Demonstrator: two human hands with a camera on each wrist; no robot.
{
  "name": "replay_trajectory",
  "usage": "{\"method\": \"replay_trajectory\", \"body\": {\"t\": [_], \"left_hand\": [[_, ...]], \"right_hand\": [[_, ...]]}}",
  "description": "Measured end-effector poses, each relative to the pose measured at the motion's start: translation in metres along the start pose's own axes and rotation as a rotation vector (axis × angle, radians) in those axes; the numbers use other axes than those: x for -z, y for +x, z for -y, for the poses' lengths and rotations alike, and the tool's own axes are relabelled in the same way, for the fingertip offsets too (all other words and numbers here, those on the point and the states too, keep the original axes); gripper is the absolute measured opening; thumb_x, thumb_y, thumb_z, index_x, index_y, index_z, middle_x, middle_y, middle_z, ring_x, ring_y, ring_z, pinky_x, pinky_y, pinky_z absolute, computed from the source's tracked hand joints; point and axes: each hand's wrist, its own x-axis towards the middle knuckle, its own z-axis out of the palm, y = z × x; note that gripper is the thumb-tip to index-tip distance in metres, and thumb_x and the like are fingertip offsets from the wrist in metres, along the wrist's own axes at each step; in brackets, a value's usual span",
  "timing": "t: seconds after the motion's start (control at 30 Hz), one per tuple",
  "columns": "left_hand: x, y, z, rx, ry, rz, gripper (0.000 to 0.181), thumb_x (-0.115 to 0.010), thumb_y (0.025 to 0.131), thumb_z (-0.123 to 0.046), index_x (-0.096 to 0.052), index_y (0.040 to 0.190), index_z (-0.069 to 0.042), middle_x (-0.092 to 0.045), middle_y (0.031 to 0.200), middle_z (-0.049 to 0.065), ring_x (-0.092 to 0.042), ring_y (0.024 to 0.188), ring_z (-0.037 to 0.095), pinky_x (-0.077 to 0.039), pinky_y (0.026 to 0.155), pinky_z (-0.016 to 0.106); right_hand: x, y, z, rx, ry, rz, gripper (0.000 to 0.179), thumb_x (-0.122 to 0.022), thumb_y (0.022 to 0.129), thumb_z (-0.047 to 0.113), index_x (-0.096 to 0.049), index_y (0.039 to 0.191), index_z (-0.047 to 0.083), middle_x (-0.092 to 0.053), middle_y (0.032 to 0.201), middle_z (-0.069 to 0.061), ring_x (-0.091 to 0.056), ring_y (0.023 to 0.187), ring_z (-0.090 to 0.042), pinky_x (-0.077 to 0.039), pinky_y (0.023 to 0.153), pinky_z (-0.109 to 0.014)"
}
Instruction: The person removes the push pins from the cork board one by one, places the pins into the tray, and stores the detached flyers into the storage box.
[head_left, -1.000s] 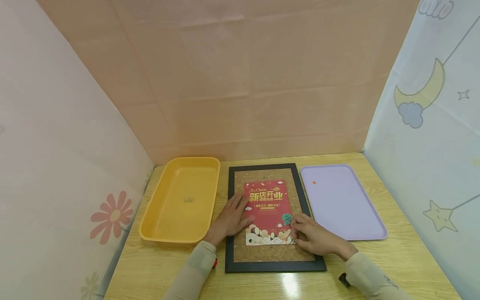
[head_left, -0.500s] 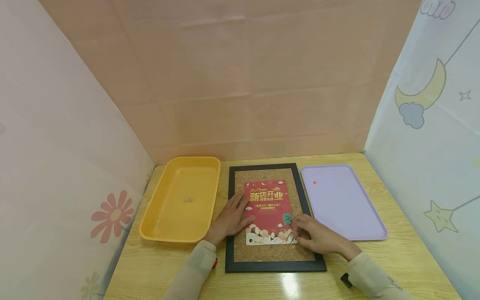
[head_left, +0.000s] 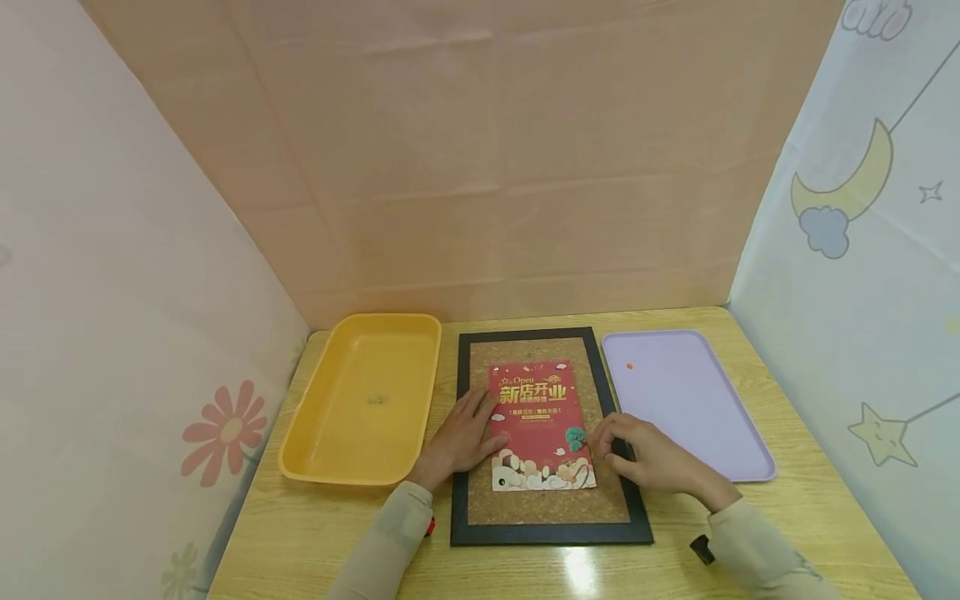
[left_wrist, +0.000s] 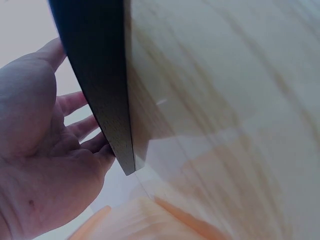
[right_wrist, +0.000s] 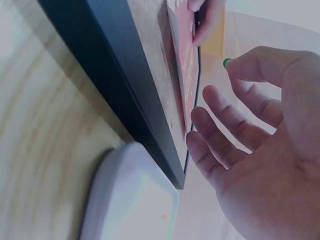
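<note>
A red paper poster (head_left: 534,429) with gold lettering lies on a black-framed corkboard (head_left: 547,508) in the head view. My left hand (head_left: 463,435) rests on the poster's left edge with fingers fairly straight. Over the board's right side, my right hand (head_left: 656,454) hovers just off the poster's lower right edge. Between its thumb and index fingertip it pinches a small green thumbtack (right_wrist: 227,62), mostly hidden by the fingers in the right wrist view. The left wrist view shows my left palm beside the board's dark frame (left_wrist: 100,70).
A yellow tray (head_left: 360,408) stands left of the board. To the right lies a lavender tray (head_left: 686,408) with a small orange dot-like piece (head_left: 630,367) in it. All stand on a wood-grain table (head_left: 810,517), with fabric-covered walls on three sides.
My right hand has lifted off the poster's lower right edge and drawn back slightly to the right. The left hand and poster stay where they were.
</note>
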Motion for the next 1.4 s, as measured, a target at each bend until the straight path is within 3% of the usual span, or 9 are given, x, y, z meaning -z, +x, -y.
{"method": "replay_trajectory", "body": {"t": [0.17, 0.37, 0.53, 0.7, 0.97, 1.1, 1.4], "left_hand": [[0.000, 0.000, 0.000, 0.002, -0.003, 0.001, 0.086, -0.070, 0.110, -0.052, -0.035, 0.178, -0.012, -0.030, 0.186, 0.019, -0.028, 0.173, 0.046, -0.030, 0.142, 0.062], [0.000, 0.000, 0.000, -0.001, -0.008, 0.000, 0.085, -0.070, 0.110, -0.052, -0.036, 0.177, -0.012, -0.029, 0.186, 0.019, -0.028, 0.173, 0.047, -0.030, 0.142, 0.062], [0.000, 0.000, 0.000, 0.001, -0.013, 0.001, 0.084, -0.070, 0.110, -0.052, -0.037, 0.177, -0.012, -0.030, 0.186, 0.019, -0.028, 0.173, 0.046, -0.030, 0.142, 0.062], [0.000, 0.000, 0.000, 0.003, -0.014, 0.001, 0.084, -0.070, 0.110, -0.052, -0.036, 0.177, -0.013, -0.029, 0.186, 0.018, -0.028, 0.173, 0.046, -0.030, 0.142, 0.062], [0.000, 0.000, 0.000, 0.000, -0.012, 0.001, 0.085, -0.070, 0.110, -0.052, -0.035, 0.177, -0.013, -0.029, 0.187, 0.018, -0.028, 0.173, 0.046, -0.029, 0.142, 0.062], [0.000, 0.000, -0.001, 0.001, -0.016, 0.000, 0.085, -0.070, 0.110, -0.051, -0.035, 0.177, -0.012, -0.029, 0.187, 0.019, -0.028, 0.173, 0.047, -0.029, 0.142, 0.062], [-0.002, 0.001, 0.001, 0.005, -0.013, 0.000, 0.086, -0.070, 0.110, -0.052, -0.035, 0.177, -0.013, -0.029, 0.187, 0.017, -0.027, 0.174, 0.045, -0.031, 0.142, 0.062]], "right_hand": [[0.011, 0.001, -0.002, 0.020, -0.060, -0.080, 0.031, -0.081, 0.098, -0.003, -0.066, 0.099, 0.024, -0.075, 0.119, -0.002, -0.069, 0.108, -0.012, -0.062, 0.087, -0.042], [0.023, 0.005, -0.009, 0.062, -0.116, -0.178, 0.036, -0.083, 0.092, -0.009, -0.067, 0.098, 0.023, -0.074, 0.115, 0.006, -0.069, 0.104, -0.010, -0.063, 0.086, -0.041], [0.031, 0.006, -0.013, 0.043, -0.115, -0.205, 0.033, -0.082, 0.092, -0.009, -0.070, 0.099, 0.020, -0.074, 0.114, 0.010, -0.071, 0.106, -0.010, -0.063, 0.087, -0.041], [0.038, 0.006, -0.019, 0.044, -0.111, -0.235, 0.034, -0.083, 0.089, -0.011, -0.070, 0.099, 0.019, -0.076, 0.111, 0.006, -0.069, 0.104, -0.009, -0.063, 0.085, -0.040], [0.055, 0.008, -0.029, 0.020, -0.092, -0.261, 0.023, -0.082, 0.098, -0.003, -0.071, 0.100, 0.017, -0.074, 0.110, 0.009, -0.067, 0.104, -0.005, -0.060, 0.088, -0.031], [0.062, 0.010, -0.033, 0.013, -0.082, -0.287, 0.030, -0.083, 0.094, -0.010, -0.070, 0.099, 0.018, -0.074, 0.108, 0.009, -0.067, 0.102, -0.003, -0.057, 0.088, -0.024], [0.071, 0.012, -0.046, -0.024, -0.103, -0.300, 0.027, -0.085, 0.093, -0.008, -0.072, 0.099, 0.014, -0.076, 0.107, 0.003, -0.069, 0.100, -0.009, -0.060, 0.084, -0.026]]}}
